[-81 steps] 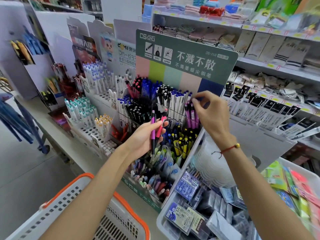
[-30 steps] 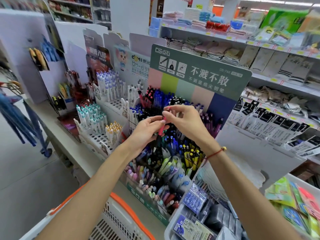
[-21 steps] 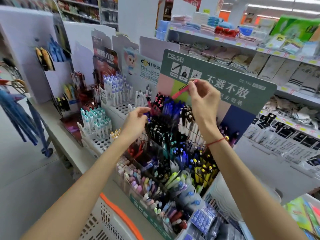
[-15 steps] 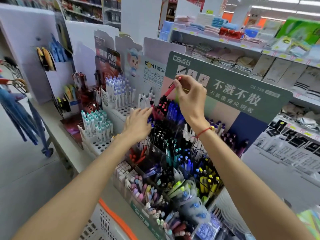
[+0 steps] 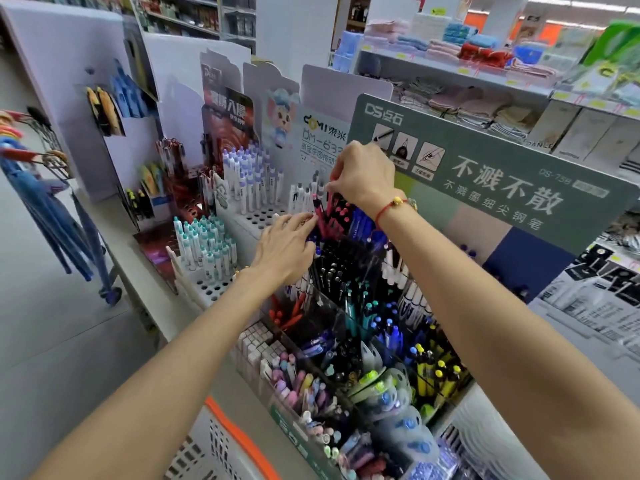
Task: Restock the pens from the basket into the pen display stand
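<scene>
The pen display stand [image 5: 485, 174] has a green header board and clear compartments packed with pens. My right hand [image 5: 363, 178] reaches over its back left compartment and pinches a pink pen [image 5: 328, 211], tip down among other pink and red pens. My left hand [image 5: 287, 247] lies just below it, fingers stretched out and touching the pens in that compartment. The white basket [image 5: 221, 441] with an orange rim sits at the bottom edge, under my left forearm; its contents are hidden.
Left of the stand are white racks of teal-capped pens [image 5: 204, 244] and purple-capped pens [image 5: 249, 181]. Shelves of folded towels [image 5: 467, 53] rise behind. Blue umbrellas [image 5: 52, 209] hang at the far left beside the aisle floor.
My right hand took the pink pen from my left hand, lifted it across the header board and lowered it into the back left compartment. My left hand reached forward to those pens.
</scene>
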Demonstrator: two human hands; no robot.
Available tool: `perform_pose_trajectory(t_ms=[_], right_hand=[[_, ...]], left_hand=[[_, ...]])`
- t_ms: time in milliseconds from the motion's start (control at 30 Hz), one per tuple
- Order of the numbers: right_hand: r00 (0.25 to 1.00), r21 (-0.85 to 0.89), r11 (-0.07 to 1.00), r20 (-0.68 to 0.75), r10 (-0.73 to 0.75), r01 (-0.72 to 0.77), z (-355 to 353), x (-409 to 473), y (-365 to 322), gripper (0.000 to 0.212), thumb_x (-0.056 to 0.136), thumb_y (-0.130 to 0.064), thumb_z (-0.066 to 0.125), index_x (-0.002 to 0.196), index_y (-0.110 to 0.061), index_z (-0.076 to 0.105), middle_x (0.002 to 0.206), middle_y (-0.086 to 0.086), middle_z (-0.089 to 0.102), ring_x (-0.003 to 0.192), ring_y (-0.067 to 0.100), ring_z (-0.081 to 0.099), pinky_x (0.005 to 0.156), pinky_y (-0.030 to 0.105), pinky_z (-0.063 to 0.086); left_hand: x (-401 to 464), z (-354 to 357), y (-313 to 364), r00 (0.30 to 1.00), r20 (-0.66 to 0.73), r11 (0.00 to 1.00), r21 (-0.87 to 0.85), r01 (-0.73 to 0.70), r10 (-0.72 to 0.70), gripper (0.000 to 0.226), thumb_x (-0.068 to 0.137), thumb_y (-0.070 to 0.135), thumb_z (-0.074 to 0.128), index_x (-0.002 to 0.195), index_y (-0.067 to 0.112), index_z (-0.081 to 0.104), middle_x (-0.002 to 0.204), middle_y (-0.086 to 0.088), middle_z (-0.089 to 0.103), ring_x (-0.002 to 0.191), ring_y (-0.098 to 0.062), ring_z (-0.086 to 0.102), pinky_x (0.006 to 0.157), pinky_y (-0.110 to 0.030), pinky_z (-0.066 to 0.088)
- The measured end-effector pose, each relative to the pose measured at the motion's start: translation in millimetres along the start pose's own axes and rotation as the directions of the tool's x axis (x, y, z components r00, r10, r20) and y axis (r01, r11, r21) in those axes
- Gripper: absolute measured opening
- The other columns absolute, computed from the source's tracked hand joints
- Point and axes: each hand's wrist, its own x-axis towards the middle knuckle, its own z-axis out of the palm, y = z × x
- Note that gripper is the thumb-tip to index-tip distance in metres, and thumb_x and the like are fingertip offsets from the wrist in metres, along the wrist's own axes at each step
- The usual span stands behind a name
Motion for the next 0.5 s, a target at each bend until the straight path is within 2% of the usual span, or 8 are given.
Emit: perform_pose_trajectory(t_ms=[167,333,400,500], right_hand=[[0.992,0.003,0.999,0.114,0.047,-0.048,1,11,1,0.032,0.074,-0.031,0.083,0.1,-0.015,0.07,0.097,0.004,0.071,0.095,0.023,0.065,0.084,0.039,0.055],[0.998,-0.034,0.999,0.052,0.016,-0.014,20,-8,14,0.014,0.08,-0.02,0.078,0.087,-0.009,0.075,0.087,0.008,0.074,0.083,0.024,0.069,0.074,0.036,0.057],[0.999,-0.013,1.0,0.046,0.024,-0.023,22,-12,17,0.014,0.079,-0.022,0.079,0.086,-0.009,0.076,0.086,0.008,0.074,0.08,0.024,0.069,0.073,0.033,0.056],[0.99,0.045,0.997,0.132,0.055,-0.061,19,-8,15,0.021,0.079,-0.027,0.08,0.088,-0.008,0.076,0.086,0.009,0.074,0.078,0.023,0.068,0.068,0.032,0.056]], left_hand=[[-1,-2,-1,1.0,0.01,1.0,-0.003,-0.008,0.008,0.054,0.101,0.025,0.032,0.154,0.021,0.022,0.159,0.005,0.023,0.144,-0.019,0.018,0.115,-0.042,0.02],[0,-3,-3,0.999,0.052,1.0,0.013,-0.011,0.01,0.055,0.101,0.029,0.031,0.154,0.024,0.019,0.161,0.005,0.019,0.144,-0.021,0.015,0.115,-0.042,0.019],[1,-2,-2,0.999,0.051,1.0,0.003,-0.012,0.011,0.056,0.101,0.029,0.032,0.154,0.023,0.019,0.161,0.004,0.02,0.144,-0.022,0.016,0.115,-0.042,0.019],[1,-1,-1,0.999,0.04,0.999,-0.043,0.006,-0.004,0.055,0.1,0.027,0.033,0.154,0.023,0.022,0.16,0.006,0.021,0.144,-0.02,0.015,0.116,-0.042,0.016]])
